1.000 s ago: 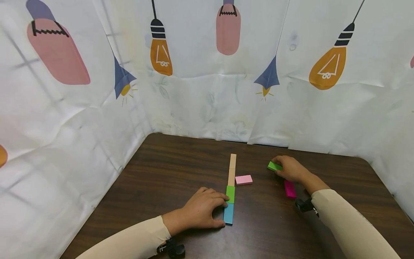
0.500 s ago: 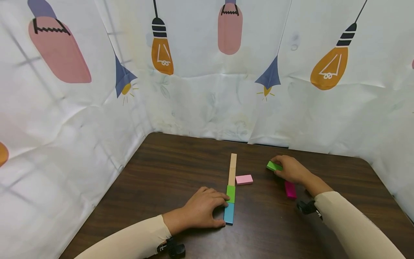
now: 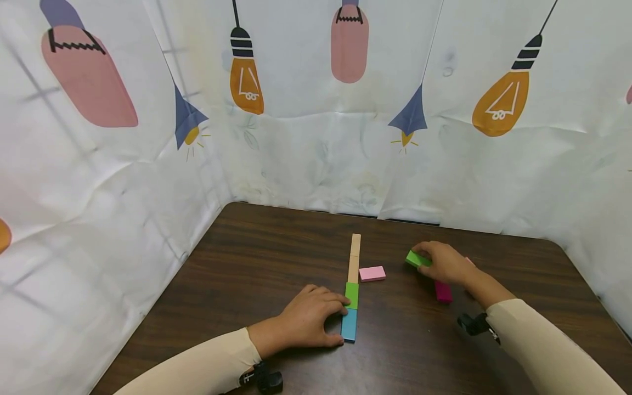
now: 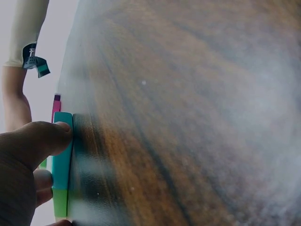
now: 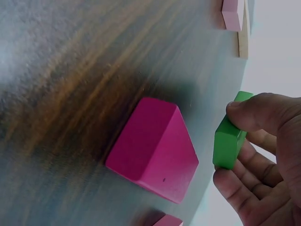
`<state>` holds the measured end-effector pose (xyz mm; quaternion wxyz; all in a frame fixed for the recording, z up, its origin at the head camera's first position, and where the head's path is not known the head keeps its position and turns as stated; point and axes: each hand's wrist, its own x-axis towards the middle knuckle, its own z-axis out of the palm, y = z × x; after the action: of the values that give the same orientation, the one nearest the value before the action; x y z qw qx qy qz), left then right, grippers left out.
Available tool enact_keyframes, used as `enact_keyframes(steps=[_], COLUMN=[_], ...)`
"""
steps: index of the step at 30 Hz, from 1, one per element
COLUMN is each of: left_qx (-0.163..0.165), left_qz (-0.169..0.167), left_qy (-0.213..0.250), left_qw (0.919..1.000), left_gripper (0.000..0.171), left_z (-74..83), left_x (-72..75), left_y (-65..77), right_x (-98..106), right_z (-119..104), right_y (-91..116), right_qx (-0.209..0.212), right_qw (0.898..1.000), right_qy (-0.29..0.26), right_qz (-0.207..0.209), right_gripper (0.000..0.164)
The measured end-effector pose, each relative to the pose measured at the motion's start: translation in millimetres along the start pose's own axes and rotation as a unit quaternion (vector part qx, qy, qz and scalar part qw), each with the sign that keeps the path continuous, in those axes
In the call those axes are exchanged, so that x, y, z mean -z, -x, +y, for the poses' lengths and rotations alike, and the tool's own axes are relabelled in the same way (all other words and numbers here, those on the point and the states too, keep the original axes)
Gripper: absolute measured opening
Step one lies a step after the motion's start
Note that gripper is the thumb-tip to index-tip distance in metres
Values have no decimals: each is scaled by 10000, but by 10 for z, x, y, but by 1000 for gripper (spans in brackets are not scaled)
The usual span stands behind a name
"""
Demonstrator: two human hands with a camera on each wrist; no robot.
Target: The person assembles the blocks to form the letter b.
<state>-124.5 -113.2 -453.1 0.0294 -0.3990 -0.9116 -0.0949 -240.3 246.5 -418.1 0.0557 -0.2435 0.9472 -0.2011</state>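
A straight row on the table holds two tan wooden blocks (image 3: 354,258), a green block (image 3: 351,295) and a blue block (image 3: 348,326) at the near end. My left hand (image 3: 311,319) rests at the row's left side, fingertips at the green and blue blocks, thumb by the blue block's near end. In the left wrist view the thumb touches the blue block (image 4: 62,160). My right hand (image 3: 446,262) pinches another green block (image 5: 229,136) between thumb and fingers. Below that hand lies a magenta block (image 5: 155,146), partly covered by it in the head view.
A light pink block (image 3: 372,274) lies just right of the row. Another pink block (image 3: 469,261) is mostly hidden behind my right wrist. The dark wood-grain table (image 3: 276,247) meets a white printed curtain (image 3: 306,164) at its back and left sides.
My right hand has shifted slightly nearer with the green block, which has tilted a little. A pink block's corner now shows beyond the right wrist. The left hand has stayed in place.
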Motion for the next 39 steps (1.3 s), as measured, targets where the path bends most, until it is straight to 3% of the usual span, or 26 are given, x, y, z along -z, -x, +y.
enact_keyframes(steps=[29, 39], left_qx=[-15, 3], left_qz=[83, 57], left_qy=[-28, -1], left_qw=[10000, 10000], left_gripper=[47, 47], left_z=[0, 6], left_x=[-10, -8], left_y=[-3, -9], right_x=[-235, -281], right_z=[-194, -253], right_y=[44, 58], right_qx=[158, 26], right_qw=[9996, 9994], right_qy=[-77, -108], right_qz=[-240, -314], right_gripper=[42, 43])
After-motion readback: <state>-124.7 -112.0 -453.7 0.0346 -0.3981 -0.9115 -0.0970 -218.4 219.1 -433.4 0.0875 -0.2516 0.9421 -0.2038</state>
